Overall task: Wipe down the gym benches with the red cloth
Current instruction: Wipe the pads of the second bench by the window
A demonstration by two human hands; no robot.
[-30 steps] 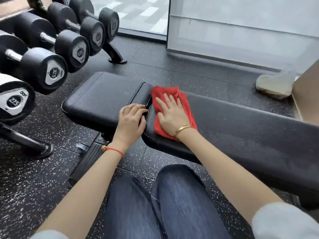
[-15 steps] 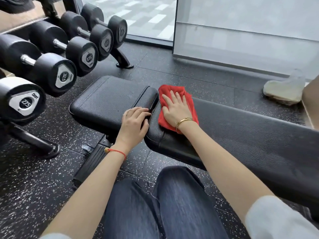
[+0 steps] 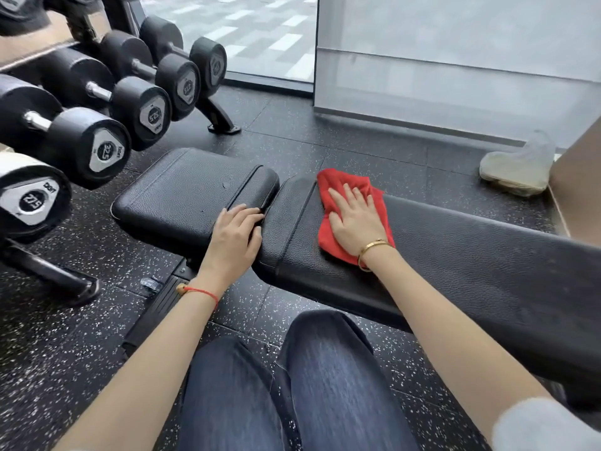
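Observation:
A black padded gym bench [image 3: 471, 255] runs across the view, made of a short seat pad [image 3: 182, 193] on the left and a long back pad on the right. The red cloth [image 3: 328, 229] lies flat on the long pad near its left end. My right hand [image 3: 354, 219] presses on the cloth with fingers spread flat. My left hand [image 3: 235, 237] rests at the gap between the two pads, fingers curled over the seat pad's near corner.
A rack of black dumbbells [image 3: 107, 125] stands close on the left, its foot [image 3: 52, 278] on the speckled rubber floor. A pale bag-like object [image 3: 517, 170] lies by the glass wall at the back right. My knees in jeans [image 3: 292, 385] are below the bench.
My right hand has slid the red cloth to the right along the long pad, away from the gap. My left hand stays at the seat pad's corner.

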